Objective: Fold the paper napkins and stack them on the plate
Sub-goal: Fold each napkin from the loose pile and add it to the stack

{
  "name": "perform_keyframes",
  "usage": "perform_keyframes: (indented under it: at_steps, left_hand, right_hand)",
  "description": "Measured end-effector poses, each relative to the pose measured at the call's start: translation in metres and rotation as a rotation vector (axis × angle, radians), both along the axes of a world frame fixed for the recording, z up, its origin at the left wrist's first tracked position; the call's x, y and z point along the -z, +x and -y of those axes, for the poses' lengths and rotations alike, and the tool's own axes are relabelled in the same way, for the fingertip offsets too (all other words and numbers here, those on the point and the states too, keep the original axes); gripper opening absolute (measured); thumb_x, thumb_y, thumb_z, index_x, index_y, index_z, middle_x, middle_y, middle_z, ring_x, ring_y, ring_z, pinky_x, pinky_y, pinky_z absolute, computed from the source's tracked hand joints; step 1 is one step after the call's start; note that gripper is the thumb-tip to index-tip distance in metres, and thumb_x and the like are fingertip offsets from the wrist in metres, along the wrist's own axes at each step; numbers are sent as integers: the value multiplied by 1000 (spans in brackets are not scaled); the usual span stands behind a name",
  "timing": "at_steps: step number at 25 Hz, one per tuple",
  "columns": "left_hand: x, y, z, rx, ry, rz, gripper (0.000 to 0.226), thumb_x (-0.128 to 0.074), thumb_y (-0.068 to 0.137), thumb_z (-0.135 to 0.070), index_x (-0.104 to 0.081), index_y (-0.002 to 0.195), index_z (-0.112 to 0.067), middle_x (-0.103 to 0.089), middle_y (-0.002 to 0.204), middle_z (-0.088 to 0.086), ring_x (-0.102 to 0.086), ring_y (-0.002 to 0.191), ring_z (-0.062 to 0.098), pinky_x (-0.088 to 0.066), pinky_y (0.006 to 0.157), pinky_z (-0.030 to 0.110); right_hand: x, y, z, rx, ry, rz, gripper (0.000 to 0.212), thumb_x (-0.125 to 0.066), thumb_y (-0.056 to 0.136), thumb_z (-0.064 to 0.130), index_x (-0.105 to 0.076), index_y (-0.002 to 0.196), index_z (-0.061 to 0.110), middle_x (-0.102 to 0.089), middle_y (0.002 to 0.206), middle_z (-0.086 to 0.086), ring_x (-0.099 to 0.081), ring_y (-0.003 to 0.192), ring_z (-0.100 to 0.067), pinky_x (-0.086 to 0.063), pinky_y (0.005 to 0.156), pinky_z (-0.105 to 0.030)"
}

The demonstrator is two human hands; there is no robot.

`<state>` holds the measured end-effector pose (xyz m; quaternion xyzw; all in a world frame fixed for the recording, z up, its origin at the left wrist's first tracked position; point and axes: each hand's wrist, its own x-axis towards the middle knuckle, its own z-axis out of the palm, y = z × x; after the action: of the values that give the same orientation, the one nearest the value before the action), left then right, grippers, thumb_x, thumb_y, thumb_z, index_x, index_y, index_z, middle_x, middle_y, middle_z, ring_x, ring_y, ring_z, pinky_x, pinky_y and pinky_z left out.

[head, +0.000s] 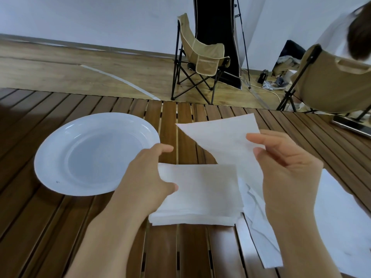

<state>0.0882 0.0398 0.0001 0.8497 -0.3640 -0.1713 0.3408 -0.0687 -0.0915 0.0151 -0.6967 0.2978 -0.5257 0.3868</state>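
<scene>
Step in hand: folding. The right hand point(289, 171) pinches an unfolded napkin point(226, 135) at frame centre; the left hand point(148, 173) grips the folded stack point(200, 195) below it. The plate point(60, 157) at left holds nothing. Next: crease, then transfer.

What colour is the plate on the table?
The plate is plain white, with no pattern apart from a tiny dark speck near its front rim. The head view shows it.

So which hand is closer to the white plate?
The left. The left hand sits right beside the plate at its right rim, holding the folded napkin stack. The right hand is farther right, past the stack, holding up a loose napkin.
</scene>
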Motion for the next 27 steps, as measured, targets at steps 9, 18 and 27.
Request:
perform_keyframes:
  at_steps: [9, 18, 27]
  left_hand:
    - [-1, 2, 5, -27, -220, -106, 126, -83, 69, -24, 16, 142, -49, -39, 146, -10, -39, 134, 13, -41, 91, 28]
    - [-13, 1, 6, -151, -512, -82, 83, -63, 89, -28, -6, 143, -54, -71, 78, -13, -67, 77, 5, -50, 77, 28]
    - [-10, 5, 8, -114, -495, 99, 17, -55, 93, -17, -60, 86, -32, -57, 63, -24, -48, 53, 3, -37, 51, 9]
  right_hand:
    - [-8, 4, -7, -393, 355, 346, 39, -56, 75, -14, -78, 75, 18, -69, 83, 2, -57, 80, -17, -45, 71, -22]
    - [-10, 4, -6, -393, 557, 304, 58, -59, 74, -9, -60, 126, 15, -71, 110, 0, -66, 107, -20, -54, 91, -35]
    - [-2, 7, -8, -203, 408, -91, 68, -61, 84, -11, -54, 129, 40, -72, 99, 12, -66, 79, -1, -51, 63, -15]
